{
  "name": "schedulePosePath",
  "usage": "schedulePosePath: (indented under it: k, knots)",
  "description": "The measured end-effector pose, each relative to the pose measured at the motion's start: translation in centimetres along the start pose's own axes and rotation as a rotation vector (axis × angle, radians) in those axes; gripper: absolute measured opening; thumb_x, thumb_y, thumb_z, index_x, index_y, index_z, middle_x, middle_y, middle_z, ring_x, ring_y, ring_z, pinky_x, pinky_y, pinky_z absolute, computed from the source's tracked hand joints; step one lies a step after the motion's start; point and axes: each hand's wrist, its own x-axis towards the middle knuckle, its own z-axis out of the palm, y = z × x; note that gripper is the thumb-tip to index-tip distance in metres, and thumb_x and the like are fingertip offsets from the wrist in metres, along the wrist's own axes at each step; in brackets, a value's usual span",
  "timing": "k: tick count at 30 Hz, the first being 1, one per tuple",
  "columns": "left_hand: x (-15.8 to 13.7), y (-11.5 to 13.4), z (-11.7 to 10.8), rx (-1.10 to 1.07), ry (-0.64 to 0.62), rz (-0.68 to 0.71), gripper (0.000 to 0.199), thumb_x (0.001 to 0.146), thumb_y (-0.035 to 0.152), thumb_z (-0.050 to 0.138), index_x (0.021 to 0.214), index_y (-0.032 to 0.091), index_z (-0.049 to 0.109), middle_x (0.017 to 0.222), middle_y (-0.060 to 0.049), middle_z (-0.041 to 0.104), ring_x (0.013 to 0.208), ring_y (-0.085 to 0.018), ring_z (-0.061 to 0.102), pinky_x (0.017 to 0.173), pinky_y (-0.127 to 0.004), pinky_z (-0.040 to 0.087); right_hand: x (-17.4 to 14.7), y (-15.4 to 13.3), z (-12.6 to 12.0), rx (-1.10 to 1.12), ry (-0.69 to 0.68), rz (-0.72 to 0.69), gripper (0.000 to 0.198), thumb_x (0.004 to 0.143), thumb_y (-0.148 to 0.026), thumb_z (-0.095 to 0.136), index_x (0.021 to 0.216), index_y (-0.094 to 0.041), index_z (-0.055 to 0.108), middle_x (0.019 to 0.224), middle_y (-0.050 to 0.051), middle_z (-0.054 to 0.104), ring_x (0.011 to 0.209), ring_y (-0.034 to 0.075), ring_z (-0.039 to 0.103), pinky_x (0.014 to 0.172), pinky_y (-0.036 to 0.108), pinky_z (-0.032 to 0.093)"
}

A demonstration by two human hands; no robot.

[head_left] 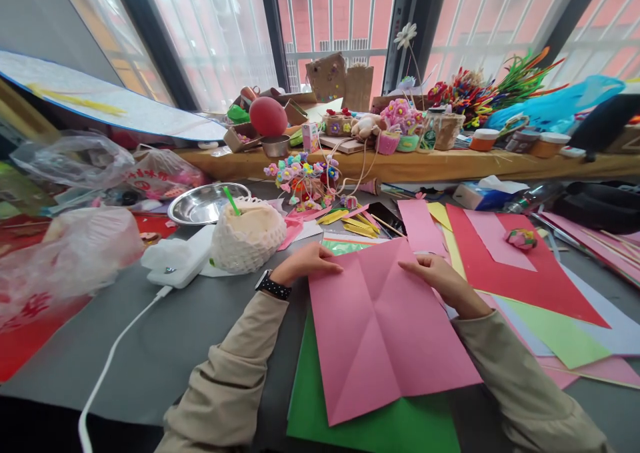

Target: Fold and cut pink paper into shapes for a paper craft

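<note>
The left hand (306, 264) and right hand (443, 280) are pinching pink paper (373, 333) between them (seemingly mid-folding), probably needing aligned creases next.

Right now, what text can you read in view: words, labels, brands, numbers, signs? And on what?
No text reads clearly enough to quote.
Rear plastic bag: red characters, too blurred.
Front-left plastic bag: red characters, crumpled and blurred.
Glass jar on the ledge: green round logo, lettering too small.
Watch: nothing readable on it.
Creased pink sheet in the left hand and right hand: no writing visible.
</note>
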Motion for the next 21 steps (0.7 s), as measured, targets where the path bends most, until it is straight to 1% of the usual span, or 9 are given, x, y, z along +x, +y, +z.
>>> schedulePosePath:
  k: [3,7,11,15,19,21]
  knots:
    - [0.0,0.1,0.3,-0.019,0.02,-0.003,0.036,0.055,0.046,0.062,0.049,0.011,0.054,0.045,0.005,0.035,0.044,-0.005,0.028,0.039,-0.019,0.016,0.1,0.3,0.2,0.059,-0.007,0.03,0.036,0.054,-0.047,0.063,0.061,-0.012,0.061,0.054,0.003,0.06,0.049,0.014,0.053,0.04,0.022,0.036]
    - [0.0,-0.1,0.5,-0.083,0.044,-0.011,0.036,0.056,0.046,0.061,0.052,0.011,0.056,0.045,0.005,0.039,0.044,-0.005,0.029,0.04,-0.018,0.018,0.1,0.7,0.3,0.203,-0.026,0.069,0.033,0.055,-0.044,0.064,0.062,-0.012,0.059,0.054,0.002,0.06,0.047,0.013,0.053,0.041,0.022,0.038]
    - [0.0,-0.1,0.5,-0.113,0.011,-0.008,0.035,0.056,0.046,0.061,0.055,0.011,0.059,0.048,0.004,0.044,0.045,-0.006,0.032,0.041,-0.018,0.019,0.3,0.8,0.2,0.276,-0.04,0.097,0.028,0.057,-0.039,0.065,0.063,-0.013,0.058,0.057,0.002,0.06,0.047,0.012,0.054,0.043,0.021,0.039]
    - [0.1,0.1,0.8,-0.06,-0.022,0.055,0.033,0.058,0.044,0.06,0.055,0.011,0.059,0.048,0.003,0.045,0.046,-0.006,0.034,0.042,-0.018,0.021,0.6,0.6,0.1,0.242,-0.026,0.058,0.03,0.055,-0.038,0.066,0.07,-0.013,0.058,0.06,0.001,0.061,0.051,0.013,0.056,0.044,0.022,0.04]
    - [0.3,0.1,1.2,-0.002,-0.017,0.091,0.033,0.059,0.044,0.059,0.053,0.011,0.058,0.046,0.004,0.043,0.046,-0.007,0.033,0.042,-0.018,0.021,0.6,0.6,0.3,0.141,0.007,0.065,0.034,0.051,-0.043,0.067,0.064,-0.013,0.058,0.053,0.001,0.058,0.046,0.013,0.053,0.039,0.021,0.037]
    - [0.4,-0.1,1.4,-0.001,-0.012,0.094,0.033,0.06,0.043,0.058,0.054,0.011,0.06,0.046,0.003,0.044,0.046,-0.007,0.033,0.042,-0.018,0.021,0.5,0.7,0.4,0.137,0.012,0.072,0.033,0.051,-0.044,0.066,0.061,-0.013,0.057,0.05,0.001,0.057,0.044,0.012,0.051,0.037,0.021,0.036]
